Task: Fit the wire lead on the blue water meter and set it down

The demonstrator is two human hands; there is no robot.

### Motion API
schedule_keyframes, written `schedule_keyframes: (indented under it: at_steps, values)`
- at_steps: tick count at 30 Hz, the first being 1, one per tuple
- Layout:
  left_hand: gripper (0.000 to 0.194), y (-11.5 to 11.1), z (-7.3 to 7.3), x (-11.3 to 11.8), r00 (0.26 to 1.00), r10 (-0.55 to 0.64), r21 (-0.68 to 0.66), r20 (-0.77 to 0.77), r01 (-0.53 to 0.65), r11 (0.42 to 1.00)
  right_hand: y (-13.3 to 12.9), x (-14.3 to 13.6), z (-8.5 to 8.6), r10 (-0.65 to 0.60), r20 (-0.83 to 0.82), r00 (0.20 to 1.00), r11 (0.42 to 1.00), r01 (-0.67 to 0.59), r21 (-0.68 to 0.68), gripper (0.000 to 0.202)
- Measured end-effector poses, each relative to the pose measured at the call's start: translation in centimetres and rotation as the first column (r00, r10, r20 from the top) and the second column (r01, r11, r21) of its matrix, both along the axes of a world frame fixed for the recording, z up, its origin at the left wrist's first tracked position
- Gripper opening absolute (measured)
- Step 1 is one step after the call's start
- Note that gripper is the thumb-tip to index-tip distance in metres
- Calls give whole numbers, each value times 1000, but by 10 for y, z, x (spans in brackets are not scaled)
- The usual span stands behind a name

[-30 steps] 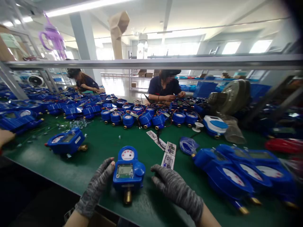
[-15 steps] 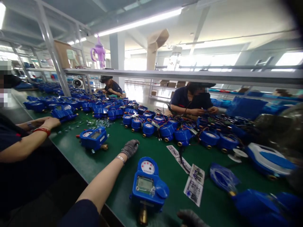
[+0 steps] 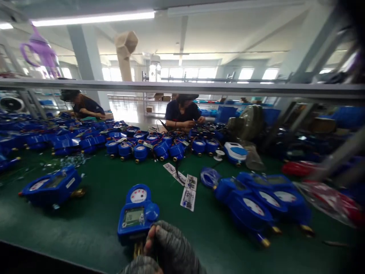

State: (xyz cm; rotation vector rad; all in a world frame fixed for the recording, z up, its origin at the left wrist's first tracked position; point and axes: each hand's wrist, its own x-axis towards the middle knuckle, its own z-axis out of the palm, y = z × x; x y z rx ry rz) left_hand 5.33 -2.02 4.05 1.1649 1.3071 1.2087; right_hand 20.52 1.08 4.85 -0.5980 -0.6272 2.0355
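Observation:
A blue water meter [image 3: 134,222] with a round white dial, a grey display and a brass end stands on the green table in front of me. Close against its lower right side is my right hand [image 3: 178,245], in a grey glove with bare fingertips. Its thumb and fingers are pressed together; whatever they may pinch is hidden. My left hand [image 3: 142,265], gloved in grey too, is at the bottom edge below the brass end, largely cut off, its fingers mostly out of sight. A second blue water meter [image 3: 53,186] lies tilted to the left.
Several blue meters [image 3: 256,201] lie at the right, near a coiled blue cable [image 3: 210,177]. Printed sheets [image 3: 188,193] lie mid-table. Behind them runs a row of wired meters [image 3: 140,152]. A shelf [image 3: 182,88] crosses above; a co-worker [image 3: 184,114] sits opposite.
My view has swung to the right. My left hand has left the table left of the meter and come down near my right hand, which has moved in beside the meter.

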Motion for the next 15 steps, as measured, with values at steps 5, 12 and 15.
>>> schedule_keyframes:
  at_steps: [5,12,15]
  values:
    - [54,-7,18,-19,981,107,270,-162,-60,961,1,43,17,-130,68,989,988,123,95,41]
    - [59,51,25,-63,845,-65,309,-531,264,914,-14,109,27,-446,480,756,871,243,427,38]
    - [54,54,3,-45,837,121,380,-533,109,919,-19,118,20,-462,488,740,861,242,448,34]
